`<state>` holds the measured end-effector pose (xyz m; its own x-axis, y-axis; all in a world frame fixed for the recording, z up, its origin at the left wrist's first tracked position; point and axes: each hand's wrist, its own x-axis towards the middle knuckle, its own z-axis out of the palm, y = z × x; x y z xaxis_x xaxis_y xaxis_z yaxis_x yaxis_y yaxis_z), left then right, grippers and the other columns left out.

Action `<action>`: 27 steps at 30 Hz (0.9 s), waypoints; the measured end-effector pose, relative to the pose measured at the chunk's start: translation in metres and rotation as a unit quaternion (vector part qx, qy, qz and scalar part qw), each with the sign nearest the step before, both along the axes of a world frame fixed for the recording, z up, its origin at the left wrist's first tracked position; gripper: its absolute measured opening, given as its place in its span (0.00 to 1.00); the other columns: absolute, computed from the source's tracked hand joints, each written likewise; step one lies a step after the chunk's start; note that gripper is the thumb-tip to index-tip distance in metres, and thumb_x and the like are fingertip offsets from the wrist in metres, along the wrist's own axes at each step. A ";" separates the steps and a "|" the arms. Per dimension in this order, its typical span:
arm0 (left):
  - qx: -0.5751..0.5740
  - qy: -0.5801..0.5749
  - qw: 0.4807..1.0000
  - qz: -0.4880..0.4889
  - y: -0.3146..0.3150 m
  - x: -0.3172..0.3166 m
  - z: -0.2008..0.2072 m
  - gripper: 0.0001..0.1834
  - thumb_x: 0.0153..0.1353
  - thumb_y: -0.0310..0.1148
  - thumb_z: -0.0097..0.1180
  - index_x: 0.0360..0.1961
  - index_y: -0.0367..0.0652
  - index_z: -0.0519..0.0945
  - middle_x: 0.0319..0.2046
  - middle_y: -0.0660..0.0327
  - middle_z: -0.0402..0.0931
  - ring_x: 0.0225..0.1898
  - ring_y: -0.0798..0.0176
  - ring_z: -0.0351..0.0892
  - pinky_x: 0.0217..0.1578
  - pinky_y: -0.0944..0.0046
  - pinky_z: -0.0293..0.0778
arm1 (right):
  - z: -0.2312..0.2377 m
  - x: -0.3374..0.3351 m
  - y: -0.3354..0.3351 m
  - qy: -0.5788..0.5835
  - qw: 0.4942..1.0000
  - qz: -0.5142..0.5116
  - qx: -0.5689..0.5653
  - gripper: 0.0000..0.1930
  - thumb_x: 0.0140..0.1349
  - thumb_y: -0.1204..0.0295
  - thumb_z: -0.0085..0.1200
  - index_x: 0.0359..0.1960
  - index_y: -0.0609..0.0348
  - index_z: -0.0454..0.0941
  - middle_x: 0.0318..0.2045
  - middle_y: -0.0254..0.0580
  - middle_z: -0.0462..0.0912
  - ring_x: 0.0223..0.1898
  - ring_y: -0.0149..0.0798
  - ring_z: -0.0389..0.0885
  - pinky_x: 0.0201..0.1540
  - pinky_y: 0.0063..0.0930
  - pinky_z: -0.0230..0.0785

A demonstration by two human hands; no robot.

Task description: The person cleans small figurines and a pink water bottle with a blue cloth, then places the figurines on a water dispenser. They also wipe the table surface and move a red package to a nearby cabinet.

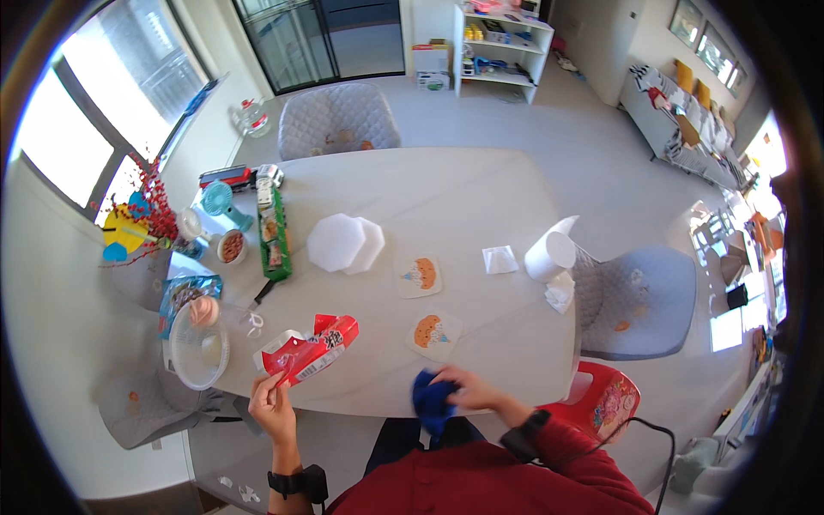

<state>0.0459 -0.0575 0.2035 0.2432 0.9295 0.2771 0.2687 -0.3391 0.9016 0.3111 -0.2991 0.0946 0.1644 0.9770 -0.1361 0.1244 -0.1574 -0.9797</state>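
Note:
My left hand (274, 407) pinches the near edge of a torn red and white snack package (319, 350), which lies tilted over the front left of the table. Bunched in my right hand (468, 389) is a dark blue cloth (433, 402), at the table's front edge by my lap. Two square coasters with an orange cartoon print lie ahead of it: the nearer coaster (434, 334) and the farther coaster (419, 276). Left of my left hand stands a clear plastic tub (190, 358) with a pink item on its rim.
On the pale table (481, 202) lie white octagonal sheets (336, 243), a green tray (274, 233), a turquoise handheld fan (225, 202) and a bowl of nuts (231, 247). A paper roll (549, 257) stands at right. Grey chairs and a red stool (603, 396) surround it.

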 end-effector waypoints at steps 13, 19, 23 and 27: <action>-0.015 0.000 0.992 -0.123 -0.023 0.067 -0.027 0.08 0.55 0.13 0.53 0.37 0.28 0.79 0.36 0.59 0.71 0.38 0.68 0.75 0.41 0.72 0.74 | -0.064 0.033 -0.069 -0.448 0.874 -0.158 -0.101 0.18 0.34 0.77 0.58 0.33 0.46 0.76 0.55 0.27 0.73 0.56 0.41 0.67 0.51 0.46 0.58; -0.037 0.001 0.990 -0.139 -0.026 0.078 -0.028 0.09 0.55 0.14 0.54 0.37 0.29 0.80 0.36 0.59 0.70 0.38 0.67 0.74 0.39 0.72 0.75 | -0.047 0.016 -0.172 -0.371 0.875 -0.256 -0.175 0.17 0.33 0.81 0.54 0.28 0.45 0.80 0.45 0.26 0.81 0.51 0.41 0.73 0.52 0.46 0.57; -0.006 -0.006 0.992 -0.128 -0.026 0.064 -0.019 0.08 0.56 0.14 0.54 0.37 0.29 0.79 0.36 0.59 0.70 0.39 0.67 0.74 0.39 0.72 0.75 | -0.024 0.067 -0.180 -0.278 0.841 -0.461 -0.044 0.18 0.37 0.84 0.47 0.33 0.59 0.79 0.37 0.50 0.80 0.46 0.51 0.77 0.54 0.37 0.66; -0.005 -0.024 0.995 -0.092 -0.030 0.047 -0.011 0.08 0.56 0.14 0.53 0.37 0.28 0.79 0.37 0.59 0.70 0.39 0.68 0.75 0.42 0.71 0.76 | -0.034 0.081 -0.125 -0.230 0.893 -0.386 -0.034 0.30 0.42 0.76 0.61 0.53 0.52 0.72 0.53 0.51 0.71 0.55 0.54 0.69 0.58 0.42 0.62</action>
<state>0.0926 -0.0874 0.1929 0.3969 0.8728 0.2839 0.1595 -0.3702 0.9152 0.3917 -0.4238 0.0606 0.8384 0.5412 0.0649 0.3407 -0.4274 -0.8374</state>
